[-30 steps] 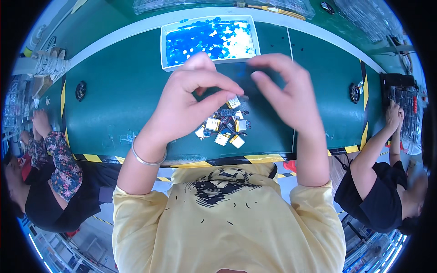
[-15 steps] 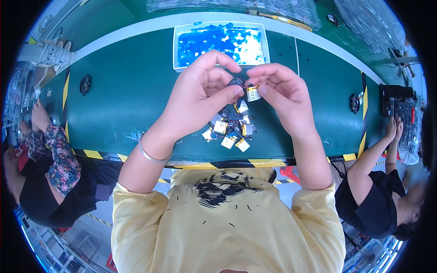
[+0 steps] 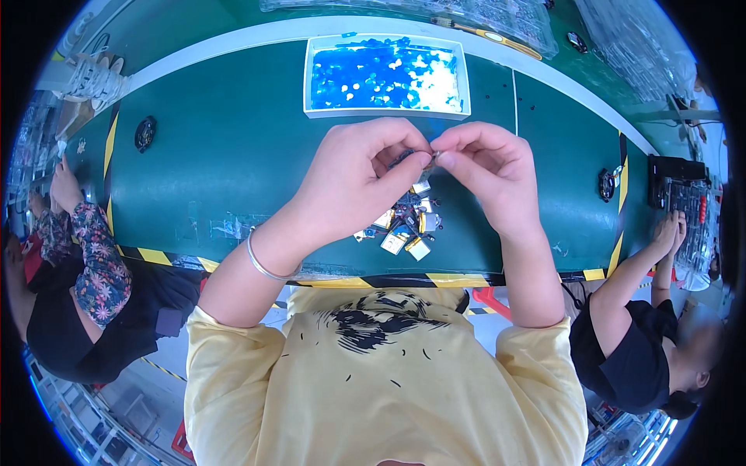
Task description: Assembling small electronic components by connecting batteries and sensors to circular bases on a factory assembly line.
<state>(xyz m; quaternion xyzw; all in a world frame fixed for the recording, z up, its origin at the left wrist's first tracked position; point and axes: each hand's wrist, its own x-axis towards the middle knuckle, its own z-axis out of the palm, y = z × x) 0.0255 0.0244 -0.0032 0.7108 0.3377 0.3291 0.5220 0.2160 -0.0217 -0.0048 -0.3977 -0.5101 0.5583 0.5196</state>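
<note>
My left hand [image 3: 365, 175] is closed in a pinch on a small dark part with wires, mostly hidden by the fingers; it looks like a little circuit board. Fingertip to fingertip with it, my right hand [image 3: 493, 175] pinches something tiny that I cannot make out. Below the hands lies a pile of small silver battery packs [image 3: 394, 243] with yellow tape edges, tangled with dark wired parts [image 3: 408, 213]. My left forearm covers part of the pile's left side.
Beyond my hands stands a white tray [image 3: 388, 114] of small blue and clear pieces. A yellow-handled brush [image 3: 497, 36] and clear plastic trays [image 3: 435, 9] lie along the back. Black round objects [image 3: 145, 133] sit near both sides. Co-workers [image 3: 93, 272] sit left and right; striped tape edges the green table.
My hands have drawn closer together, fingertips now meeting. The battery pack that showed in my right fingers is no longer plainly visible there. The view has shifted slightly.
</note>
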